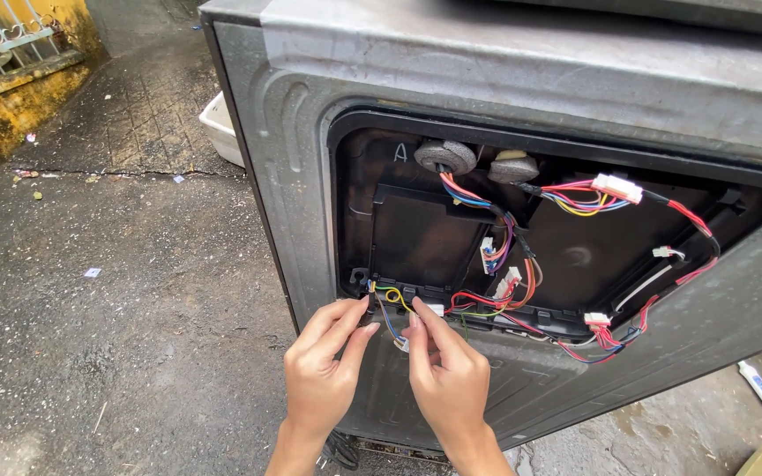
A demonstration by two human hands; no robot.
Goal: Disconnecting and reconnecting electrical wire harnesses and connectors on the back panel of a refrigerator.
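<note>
While pinching: both hands [390, 370] on wires [392, 308] (white connector [435, 309]).

The lower rim of the opening [566, 324] is crowded by loose wires [487, 304] and white connectors [506, 284] (both hands are pressed there). Open room is left in the dark recess [416, 234] above, and beside the cabinet [504, 70] over the wet pavement [134, 291].

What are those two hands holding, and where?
Both hands pinch thin wires at the lower left corner of the open panel: left hand near the clip, right hand by a small white connector.
</note>
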